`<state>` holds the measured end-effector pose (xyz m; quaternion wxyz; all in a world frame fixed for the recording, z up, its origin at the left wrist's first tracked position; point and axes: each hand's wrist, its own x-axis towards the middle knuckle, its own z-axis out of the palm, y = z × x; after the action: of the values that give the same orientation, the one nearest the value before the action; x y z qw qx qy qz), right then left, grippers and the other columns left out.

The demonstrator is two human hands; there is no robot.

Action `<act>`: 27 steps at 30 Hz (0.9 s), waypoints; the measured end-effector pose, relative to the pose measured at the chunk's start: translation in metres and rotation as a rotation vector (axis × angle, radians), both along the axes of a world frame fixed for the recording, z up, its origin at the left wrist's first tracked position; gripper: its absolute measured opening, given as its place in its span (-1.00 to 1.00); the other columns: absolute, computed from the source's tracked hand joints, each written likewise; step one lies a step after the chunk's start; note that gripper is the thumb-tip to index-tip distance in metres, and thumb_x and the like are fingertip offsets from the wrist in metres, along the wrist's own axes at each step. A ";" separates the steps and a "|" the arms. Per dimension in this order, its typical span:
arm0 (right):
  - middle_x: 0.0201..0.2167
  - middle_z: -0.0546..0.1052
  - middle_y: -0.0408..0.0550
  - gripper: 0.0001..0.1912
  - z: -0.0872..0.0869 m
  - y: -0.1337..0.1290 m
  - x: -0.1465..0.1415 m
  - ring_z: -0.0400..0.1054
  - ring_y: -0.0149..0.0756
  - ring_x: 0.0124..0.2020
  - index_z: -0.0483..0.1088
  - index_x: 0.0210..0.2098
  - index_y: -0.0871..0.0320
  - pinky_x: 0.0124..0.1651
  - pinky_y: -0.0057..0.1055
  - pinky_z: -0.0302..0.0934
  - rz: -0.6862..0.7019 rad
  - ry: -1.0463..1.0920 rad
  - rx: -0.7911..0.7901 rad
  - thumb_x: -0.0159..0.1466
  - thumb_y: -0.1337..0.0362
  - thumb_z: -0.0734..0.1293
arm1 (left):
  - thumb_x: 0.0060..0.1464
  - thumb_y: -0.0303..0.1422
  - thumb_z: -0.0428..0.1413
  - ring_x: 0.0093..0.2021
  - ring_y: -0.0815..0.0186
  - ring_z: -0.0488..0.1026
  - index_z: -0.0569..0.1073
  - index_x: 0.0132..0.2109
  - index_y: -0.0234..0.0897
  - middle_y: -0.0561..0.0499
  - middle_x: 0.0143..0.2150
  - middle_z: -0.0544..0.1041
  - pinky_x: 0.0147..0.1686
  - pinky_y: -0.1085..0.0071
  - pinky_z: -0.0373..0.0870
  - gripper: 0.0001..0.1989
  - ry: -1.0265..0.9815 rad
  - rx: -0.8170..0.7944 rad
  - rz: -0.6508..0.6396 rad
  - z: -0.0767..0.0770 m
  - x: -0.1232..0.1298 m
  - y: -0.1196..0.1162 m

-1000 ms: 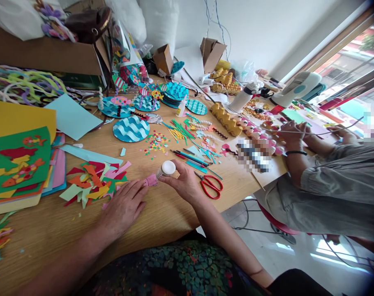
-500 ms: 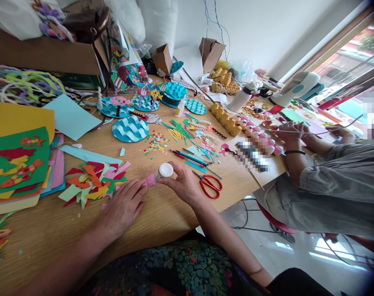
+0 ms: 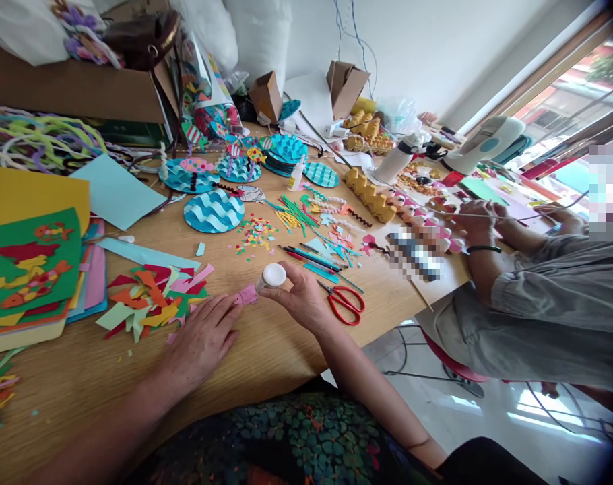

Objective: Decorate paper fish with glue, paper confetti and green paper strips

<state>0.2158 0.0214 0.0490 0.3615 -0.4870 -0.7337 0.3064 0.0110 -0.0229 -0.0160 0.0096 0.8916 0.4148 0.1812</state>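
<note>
My right hand (image 3: 300,296) is closed round a small bottle with a white cap (image 3: 274,275), tilted over a pink paper piece (image 3: 246,295). The bottle's lower end is at the paper's right side. My left hand (image 3: 203,343) lies flat on the table, its fingertips on the left end of the pink piece. Left of it is a heap of coloured paper scraps (image 3: 152,300). Red-handled scissors (image 3: 345,304) lie right of my right hand, with pencils (image 3: 314,257) behind them.
Blue wavy discs (image 3: 214,211), a glue bottle (image 3: 296,174) and small paper dots (image 3: 256,237) are farther back. Stacked coloured sheets (image 3: 34,269) lie at the left. A yellow carton strip (image 3: 370,195) crosses the right side. Another person's hands (image 3: 475,219) are at the far right.
My right hand and the bottle have shifted very slightly to the right and up. My left hand stays in place.
</note>
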 end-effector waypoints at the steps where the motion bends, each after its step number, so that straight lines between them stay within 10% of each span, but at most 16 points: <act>1: -0.49 0.40 -0.17 -0.76 0.000 0.000 0.000 0.26 -0.39 -0.43 0.34 -0.44 0.16 -0.35 -0.50 0.09 -0.006 0.012 0.000 0.09 0.10 0.34 | 0.12 -0.38 -0.07 0.06 0.07 0.26 0.33 0.04 -0.37 -0.20 0.05 0.36 0.02 0.08 0.27 -0.66 0.003 0.004 0.005 0.000 0.000 0.000; 27: -0.46 0.42 -0.16 -0.80 -0.005 0.011 -0.011 0.29 -0.37 -0.40 0.33 -0.43 0.15 -0.32 -0.48 0.13 -0.016 0.032 0.023 0.06 0.16 0.37 | 0.11 -0.40 -0.04 0.06 0.07 0.25 0.32 0.04 -0.36 -0.19 0.06 0.35 0.04 0.08 0.25 -0.65 -0.027 -0.043 0.000 0.002 0.001 0.000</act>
<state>0.2051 0.0324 0.0440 0.3812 -0.4838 -0.7274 0.3026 0.0119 -0.0231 -0.0138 0.0342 0.8888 0.4184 0.1841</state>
